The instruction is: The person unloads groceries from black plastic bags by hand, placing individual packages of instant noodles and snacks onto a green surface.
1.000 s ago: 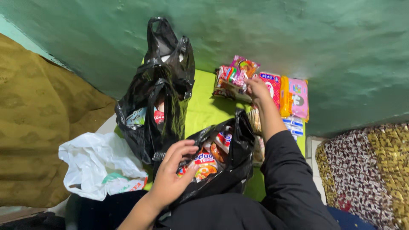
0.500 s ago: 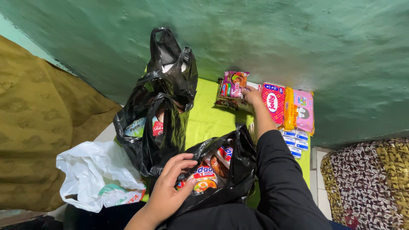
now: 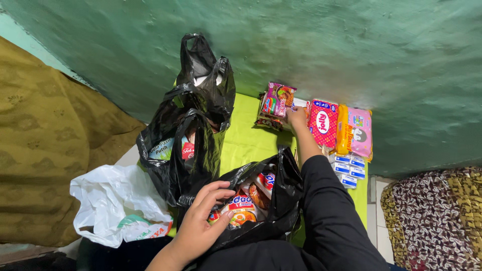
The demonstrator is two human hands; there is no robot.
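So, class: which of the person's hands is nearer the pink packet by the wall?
Right. The right hand is beside the pink packet; the left hand is down at the black bag.

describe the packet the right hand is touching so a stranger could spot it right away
Start at the green wall and drop to the lime-green surface below it, where a row of packs lies. The right hand touches the leftmost one: a purple noodle packet atop a small stack, unlike the red pack and pink pack beside it.

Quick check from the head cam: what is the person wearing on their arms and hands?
The right arm wears a long black sleeve reaching the wrist; the right hand is bare. The left hand and left forearm are bare, no sleeve showing. No gloves, rings, watch or bracelets are visible on either.
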